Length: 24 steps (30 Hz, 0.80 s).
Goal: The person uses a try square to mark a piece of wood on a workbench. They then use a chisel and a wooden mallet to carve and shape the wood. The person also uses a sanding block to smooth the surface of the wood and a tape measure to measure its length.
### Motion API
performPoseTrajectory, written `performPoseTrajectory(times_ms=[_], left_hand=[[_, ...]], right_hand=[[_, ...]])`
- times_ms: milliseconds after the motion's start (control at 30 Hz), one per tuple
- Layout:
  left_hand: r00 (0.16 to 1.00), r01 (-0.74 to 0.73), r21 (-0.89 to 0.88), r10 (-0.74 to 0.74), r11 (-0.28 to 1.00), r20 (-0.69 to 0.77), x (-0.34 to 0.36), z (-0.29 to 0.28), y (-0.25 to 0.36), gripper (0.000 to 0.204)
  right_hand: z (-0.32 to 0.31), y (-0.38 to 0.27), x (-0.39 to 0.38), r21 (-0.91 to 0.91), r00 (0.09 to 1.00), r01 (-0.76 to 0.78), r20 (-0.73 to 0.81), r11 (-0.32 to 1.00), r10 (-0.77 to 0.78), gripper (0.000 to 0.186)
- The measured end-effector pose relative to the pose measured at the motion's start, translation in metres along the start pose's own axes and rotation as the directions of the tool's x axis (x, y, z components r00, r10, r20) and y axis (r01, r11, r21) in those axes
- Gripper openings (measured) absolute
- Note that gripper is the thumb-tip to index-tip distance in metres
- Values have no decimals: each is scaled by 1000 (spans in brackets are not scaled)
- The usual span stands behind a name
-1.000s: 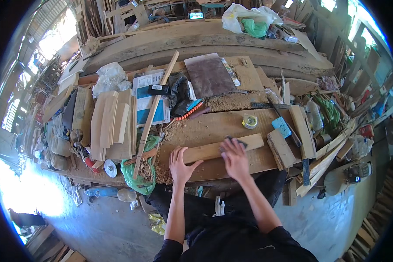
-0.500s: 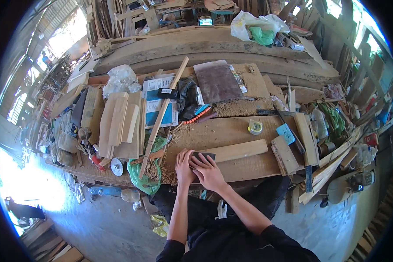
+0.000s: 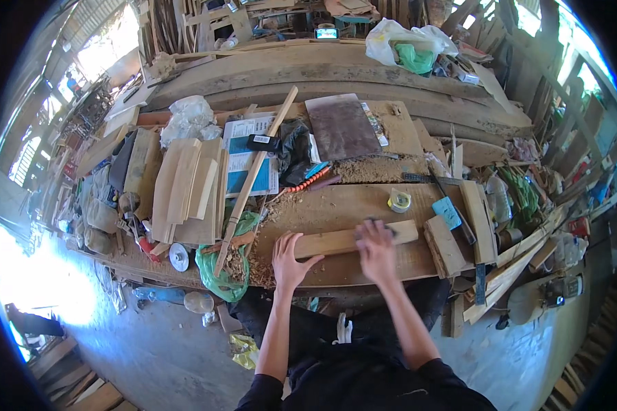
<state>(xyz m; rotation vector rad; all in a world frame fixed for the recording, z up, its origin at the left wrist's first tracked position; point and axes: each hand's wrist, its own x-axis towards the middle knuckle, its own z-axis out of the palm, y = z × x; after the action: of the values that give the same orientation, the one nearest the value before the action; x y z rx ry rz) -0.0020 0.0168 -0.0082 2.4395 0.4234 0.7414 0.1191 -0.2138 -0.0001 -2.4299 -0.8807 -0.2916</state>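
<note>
Left hand (image 3: 289, 258) lies flat, fingers spread, on the plank's (image 3: 336, 241) near end. Right hand (image 3: 376, 248), blurred, presses a dark block (image 3: 379, 223) on it; grip unclear. Bare table (image 3: 343, 202) beyond both hands.

A blue-and-white printed sheet (image 3: 243, 161) lies flat on the bench, a white-labelled black block (image 3: 262, 142) on it (a small lit screen (image 3: 326, 33) stands far behind).

A tape roll (image 3: 399, 201) sits right of centre on the bench (image 3: 363, 264). Stacked boards (image 3: 185, 188) lie left, a long stick (image 3: 253, 178) slanting beside them. Green cloth (image 3: 223, 264) hangs near-left; a white bag (image 3: 404, 44) sits far right.
</note>
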Motion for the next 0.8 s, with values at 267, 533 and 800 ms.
performPoseTrajectory(times_ms=[267,533,800], left_hand=[[1000,7,3,-7,1000,29,0,3,-9,68],[1000,10,1,-10,1000,16,0,2,4,77],[999,13,17,-14,1000,48,-1,2,0,71]], right_hand=[[42,-86,5,289,961,194,134,937,-240,40],[-24,52,-10,10,990,-101,-96,995,101,38],[34,-62,3,156,991,94,85,983,-108,41]])
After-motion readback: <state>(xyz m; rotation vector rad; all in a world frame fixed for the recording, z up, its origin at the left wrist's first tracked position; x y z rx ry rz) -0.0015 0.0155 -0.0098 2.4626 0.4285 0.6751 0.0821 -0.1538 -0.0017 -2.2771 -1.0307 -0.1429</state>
